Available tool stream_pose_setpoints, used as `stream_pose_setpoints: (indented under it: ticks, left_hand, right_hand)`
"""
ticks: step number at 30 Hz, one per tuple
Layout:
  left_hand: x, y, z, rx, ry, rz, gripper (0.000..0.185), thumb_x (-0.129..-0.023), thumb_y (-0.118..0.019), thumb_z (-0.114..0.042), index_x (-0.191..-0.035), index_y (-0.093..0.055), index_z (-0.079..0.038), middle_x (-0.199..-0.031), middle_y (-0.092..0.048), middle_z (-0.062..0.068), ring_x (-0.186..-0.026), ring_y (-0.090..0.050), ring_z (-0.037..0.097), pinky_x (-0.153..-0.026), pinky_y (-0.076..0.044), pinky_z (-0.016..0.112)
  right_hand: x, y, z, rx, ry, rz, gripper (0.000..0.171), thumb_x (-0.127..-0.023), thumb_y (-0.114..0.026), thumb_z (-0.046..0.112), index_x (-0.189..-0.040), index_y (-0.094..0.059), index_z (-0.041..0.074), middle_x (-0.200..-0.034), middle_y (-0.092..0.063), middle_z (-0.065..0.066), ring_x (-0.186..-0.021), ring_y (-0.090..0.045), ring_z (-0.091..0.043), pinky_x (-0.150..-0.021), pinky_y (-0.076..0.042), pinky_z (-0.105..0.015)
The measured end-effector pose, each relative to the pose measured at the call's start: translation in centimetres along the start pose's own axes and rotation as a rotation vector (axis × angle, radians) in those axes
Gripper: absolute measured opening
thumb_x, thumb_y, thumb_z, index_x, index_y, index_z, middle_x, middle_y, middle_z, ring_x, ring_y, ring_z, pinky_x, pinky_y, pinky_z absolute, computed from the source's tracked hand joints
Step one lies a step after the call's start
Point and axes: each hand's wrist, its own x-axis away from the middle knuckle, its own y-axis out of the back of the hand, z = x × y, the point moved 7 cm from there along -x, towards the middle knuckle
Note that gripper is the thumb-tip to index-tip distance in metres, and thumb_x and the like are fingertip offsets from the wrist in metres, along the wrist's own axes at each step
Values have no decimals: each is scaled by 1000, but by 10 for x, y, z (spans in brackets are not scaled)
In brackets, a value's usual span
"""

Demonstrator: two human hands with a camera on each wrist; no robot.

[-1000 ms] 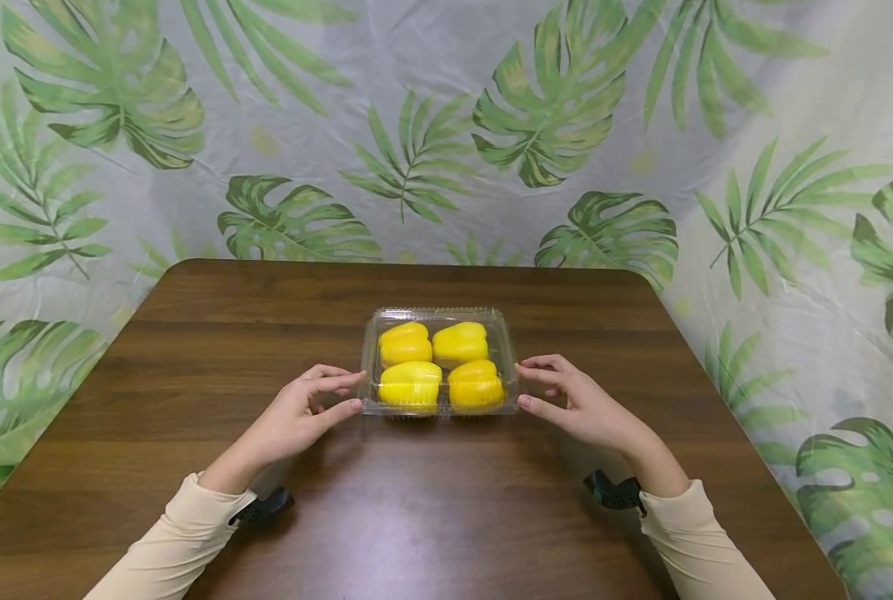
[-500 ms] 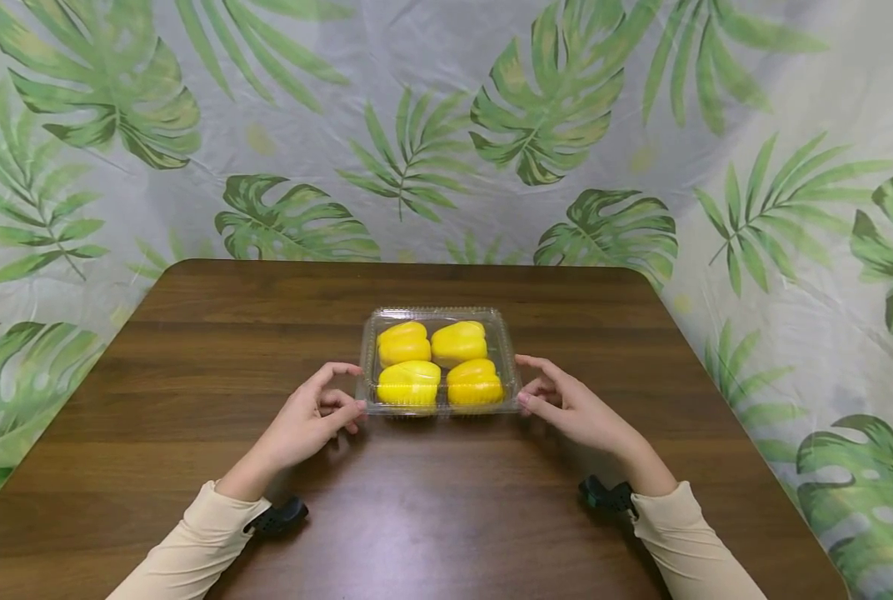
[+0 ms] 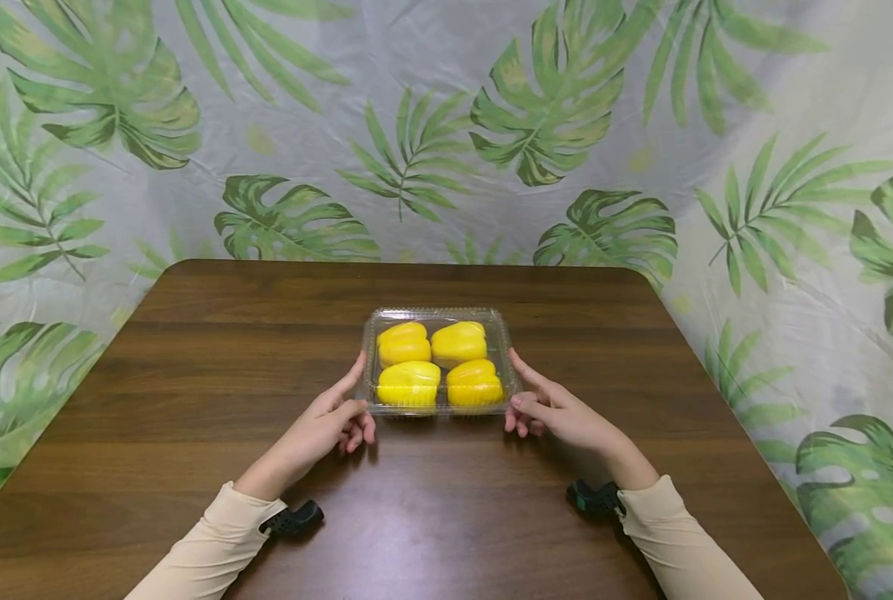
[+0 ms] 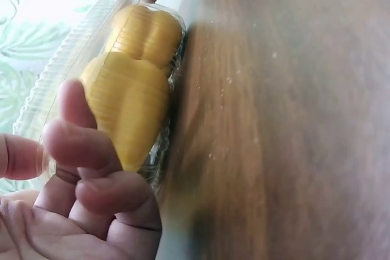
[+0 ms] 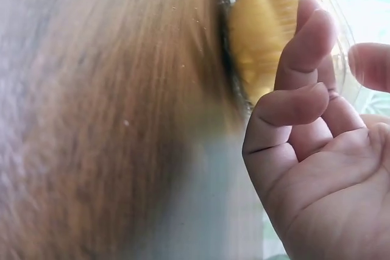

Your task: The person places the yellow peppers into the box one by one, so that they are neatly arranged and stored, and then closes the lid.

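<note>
Closed in from a hover at either side: left hand (image 3: 332, 423) and right hand (image 3: 550, 408) now on the near corners of the clear clamshell box (image 3: 439, 315) of yellow peppers (image 3: 409, 384). Each grip pinching its corner, thumb at the rim and fingers curled beneath. Box flat on the wooden surface (image 3: 192, 367) between both grips, seemingly ready to be lifted or opened.

You've got a clear plastic clamshell (image 3: 437, 362), lid closed, sitting flat mid-tabletop with four yellow peppers (image 3: 441, 365) packed two by two inside.
</note>
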Motion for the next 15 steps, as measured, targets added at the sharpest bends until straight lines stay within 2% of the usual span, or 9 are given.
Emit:
stream_pose_setpoints:
  ticks: [5, 11, 15]
  left_hand:
    - [1, -1, 1, 38, 0, -28, 74, -112, -38, -10, -174, -3, -33, -71, -60, 4, -56, -48, 10, -54, -40, 22]
    - [2, -2, 1, 105, -15, -49, 74, -111, -38, -7, -174, -6, -28, -68, -55, 4, -56, -44, 10, -54, -39, 21]
    - [3, -4, 1, 138, -10, -61, 75, -110, -39, -5, -174, -9, -28, -66, -53, 4, -55, -42, 9, -53, -37, 20]
  right_hand:
    - [-1, -2, -1, -54, -8, 13, 76, -117, -43, 19, -174, 8, 20, -95, -69, -26, -74, -59, -26, -61, -42, -30]
    - [-1, -4, -1, -63, -12, 10, 75, -117, -42, 18, -174, 7, 18, -92, -68, -26, -73, -59, -25, -61, -42, -30]
    - [0, -4, 0, -71, -18, 3, 75, -117, -43, 17, -174, 7, 18, -91, -67, -26, -73, -58, -24, -62, -43, -29]
